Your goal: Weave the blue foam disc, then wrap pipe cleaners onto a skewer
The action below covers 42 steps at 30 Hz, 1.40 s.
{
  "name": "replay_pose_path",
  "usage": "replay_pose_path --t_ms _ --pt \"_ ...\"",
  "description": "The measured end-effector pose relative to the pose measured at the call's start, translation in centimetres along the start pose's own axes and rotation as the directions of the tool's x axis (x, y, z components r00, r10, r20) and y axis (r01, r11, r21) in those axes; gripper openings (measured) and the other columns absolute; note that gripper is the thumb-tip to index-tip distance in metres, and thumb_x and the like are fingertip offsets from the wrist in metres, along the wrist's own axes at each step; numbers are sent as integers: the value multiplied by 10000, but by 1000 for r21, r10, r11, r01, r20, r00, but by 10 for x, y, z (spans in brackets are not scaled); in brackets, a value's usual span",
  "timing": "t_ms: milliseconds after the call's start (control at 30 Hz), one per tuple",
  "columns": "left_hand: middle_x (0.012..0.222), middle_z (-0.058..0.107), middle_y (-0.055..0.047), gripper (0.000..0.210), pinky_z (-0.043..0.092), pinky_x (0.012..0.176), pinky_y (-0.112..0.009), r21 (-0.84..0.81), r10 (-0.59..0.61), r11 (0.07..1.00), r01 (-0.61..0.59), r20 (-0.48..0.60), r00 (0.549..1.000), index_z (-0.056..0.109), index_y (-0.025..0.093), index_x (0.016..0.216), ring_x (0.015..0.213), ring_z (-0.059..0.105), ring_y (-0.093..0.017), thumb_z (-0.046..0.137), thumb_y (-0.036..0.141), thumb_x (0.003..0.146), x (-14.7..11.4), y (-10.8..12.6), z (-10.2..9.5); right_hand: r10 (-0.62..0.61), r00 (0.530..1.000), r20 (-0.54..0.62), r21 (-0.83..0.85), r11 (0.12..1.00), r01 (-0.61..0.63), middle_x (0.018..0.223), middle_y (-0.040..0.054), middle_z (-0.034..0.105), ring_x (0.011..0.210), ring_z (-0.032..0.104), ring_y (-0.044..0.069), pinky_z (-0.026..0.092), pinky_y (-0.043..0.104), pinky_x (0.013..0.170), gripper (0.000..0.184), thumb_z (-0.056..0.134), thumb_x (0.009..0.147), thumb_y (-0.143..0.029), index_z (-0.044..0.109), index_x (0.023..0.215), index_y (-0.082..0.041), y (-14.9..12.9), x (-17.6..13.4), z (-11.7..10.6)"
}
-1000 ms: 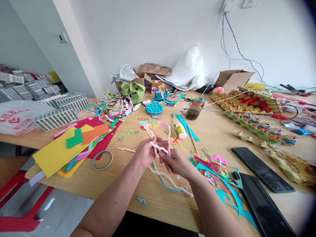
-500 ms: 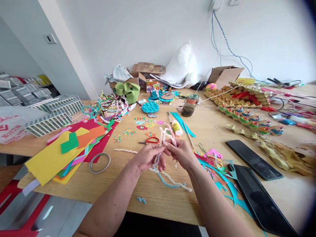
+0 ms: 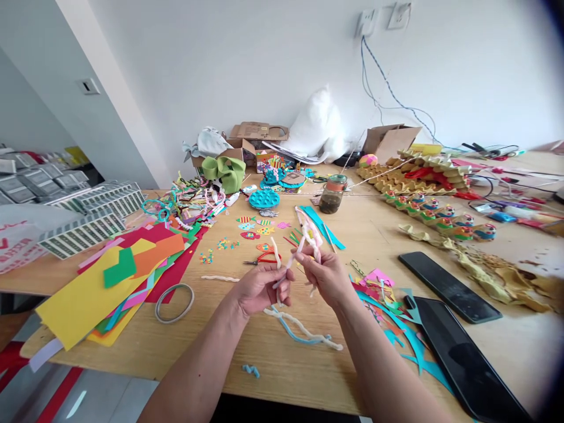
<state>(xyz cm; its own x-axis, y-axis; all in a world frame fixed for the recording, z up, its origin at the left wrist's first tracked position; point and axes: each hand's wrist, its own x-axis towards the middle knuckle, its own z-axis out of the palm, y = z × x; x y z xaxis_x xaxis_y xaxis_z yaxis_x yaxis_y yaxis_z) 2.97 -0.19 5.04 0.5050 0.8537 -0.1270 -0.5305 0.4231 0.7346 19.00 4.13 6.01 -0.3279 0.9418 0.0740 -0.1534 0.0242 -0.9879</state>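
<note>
Beyond the left hand (image 3: 263, 289) lie red scissors (image 3: 259, 262) and paper fish (image 3: 250, 235).

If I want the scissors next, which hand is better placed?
Probably the left hand: the scissors lie just beyond it, while the right hand is farther off. Both hands pinch strands, though, so the left may need freeing first.
</note>
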Motion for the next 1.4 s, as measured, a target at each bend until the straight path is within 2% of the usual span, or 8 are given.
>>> replay_pose_path --t_ms 133,433,600,733,900,1000,1233,1400 --pt "507 399 33 176 483 514 -237 -38 -17 999 19 53 998 669 94 780 466 455 -70 587 247 809 -3 3 1 42 975 219 41 998 -52 428 -78 386 366 244 44 156 216 380 274 721 683 -403 623 740 -155 4 1 -2" --pt "506 442 27 186 464 534 -263 263 182 954 -142 -137 974 657 107 753 455 416 -73 607 286 769 1 -1 8 -19 977 213 -58 998 32 447 -75 344 394 214 48 149 216 379 355 637 749 -474 499 626 -170 -8 -6 10" --pt "629 562 -57 231 469 654 -348 927 608 335 -167 -77 790 647 131 746 623 539 -171 471 255 830 0 -12 9 -34 989 146 -121 991 51 447 -72 330 401 229 58 171 220 376 357 607 754 -492 496 633 -175 -8 -9 15" --pt "899 631 -145 266 417 828 -426 995 740 -67 -74 99 665 658 133 961 897 555 -256 433 194 832 -1 -19 9 27 996 89 -43 999 -23 455 -95 268 398 194 53 154 215 374 347 599 756 -492 461 664 -187 2 -7 11" --pt "688 595 -77 298 478 671 -346 761 431 631 -151 -182 884 650 123 819 667 569 -181 455 345 859 1 -9 10 -10 984 178 -80 996 25 530 -57 390 425 227 52 165 210 383 328 596 779 -474 502 714 -167 -3 -7 4" --pt "602 573 -50 330 486 580 -320 330 115 941 -71 -115 987 648 101 805 537 547 -143 482 384 847 0 -1 8 -36 950 310 -63 996 59 551 -42 426 436 243 55 184 210 398 348 570 804 -486 477 680 -173 -10 -8 3" --pt "492 493 9 190 427 514 -244 112 6 994 -1 -40 999 640 106 725 459 468 -90 635 293 763 -5 3 6 -94 935 343 -125 982 144 518 -54 372 461 275 70 225 216 428 330 576 806 -471 535 696 -163 -14 -10 2" --pt "544 510 -10 261 398 560 -265 665 322 733 -145 -152 934 631 137 730 520 464 -117 540 366 816 -4 -1 9 -60 960 272 -238 963 128 538 -40 380 488 283 76 224 221 440 358 565 799 -477 529 642 -158 -11 -9 3"
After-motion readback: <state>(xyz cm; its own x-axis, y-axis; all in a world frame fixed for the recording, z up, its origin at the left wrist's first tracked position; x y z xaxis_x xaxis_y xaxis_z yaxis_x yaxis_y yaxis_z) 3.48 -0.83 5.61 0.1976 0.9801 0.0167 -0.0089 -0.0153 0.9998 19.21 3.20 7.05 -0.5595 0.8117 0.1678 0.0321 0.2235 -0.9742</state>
